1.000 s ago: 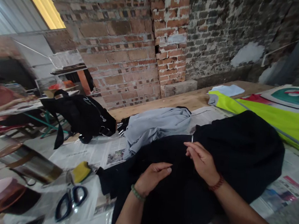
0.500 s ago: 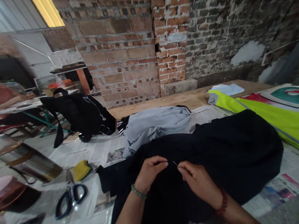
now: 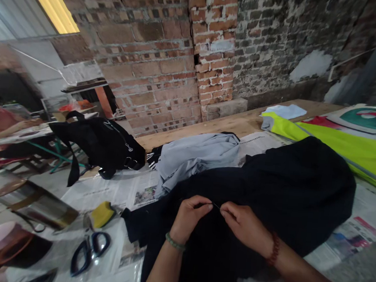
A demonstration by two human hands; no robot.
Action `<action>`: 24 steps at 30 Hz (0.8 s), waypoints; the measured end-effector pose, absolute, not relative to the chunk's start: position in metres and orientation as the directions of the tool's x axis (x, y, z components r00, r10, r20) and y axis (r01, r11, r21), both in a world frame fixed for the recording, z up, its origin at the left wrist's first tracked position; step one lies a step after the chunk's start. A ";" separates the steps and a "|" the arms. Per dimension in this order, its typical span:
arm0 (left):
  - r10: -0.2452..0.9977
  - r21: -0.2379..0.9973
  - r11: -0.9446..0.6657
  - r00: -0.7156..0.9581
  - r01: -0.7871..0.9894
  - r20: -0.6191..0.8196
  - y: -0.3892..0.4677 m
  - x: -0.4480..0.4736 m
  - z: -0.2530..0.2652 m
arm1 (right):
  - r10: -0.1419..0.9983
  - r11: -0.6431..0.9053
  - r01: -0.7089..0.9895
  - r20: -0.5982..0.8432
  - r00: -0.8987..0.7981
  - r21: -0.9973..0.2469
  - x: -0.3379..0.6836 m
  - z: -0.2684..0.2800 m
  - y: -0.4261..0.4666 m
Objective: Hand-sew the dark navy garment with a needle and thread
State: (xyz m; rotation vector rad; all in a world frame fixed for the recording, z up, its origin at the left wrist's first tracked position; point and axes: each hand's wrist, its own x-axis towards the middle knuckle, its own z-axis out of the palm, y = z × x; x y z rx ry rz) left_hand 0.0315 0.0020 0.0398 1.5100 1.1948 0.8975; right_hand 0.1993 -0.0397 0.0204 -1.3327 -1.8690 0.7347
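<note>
Head view, and right over the dark cloth [image 3: 290, 180] the right hand [image 3: 246, 228] pinches a needle [image 3: 217, 206], the left hand [image 3: 186, 217] bunched opposite, its grip impossible to tell, while newspaper [image 3: 114, 192] print left of that cloth is unreadable!

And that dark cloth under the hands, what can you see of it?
The dark cloth looks navy to black, plain and soft. It lies loosely spread over newspaper, bunched into a rounded mound at right. Its far edge borders the pale grey cloth. The left hand and right hand are over its middle; contact is hard to tell.
</note>
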 end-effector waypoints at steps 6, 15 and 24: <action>0.967 0.934 -0.154 0.242 0.323 0.075 0.002 0.032 0.043 | 0.949 0.316 0.525 0.254 -0.188 -0.790 0.191 0.015 -0.034; 0.960 0.934 -0.159 0.270 0.319 0.072 0.002 0.035 0.037 | 0.952 0.306 0.475 0.260 -0.162 -0.825 0.182 0.013 -0.029; 0.975 0.942 -0.117 0.219 0.316 0.048 0.003 0.035 0.032 | 0.831 0.414 0.607 0.554 0.053 -0.679 0.217 0.049 -0.017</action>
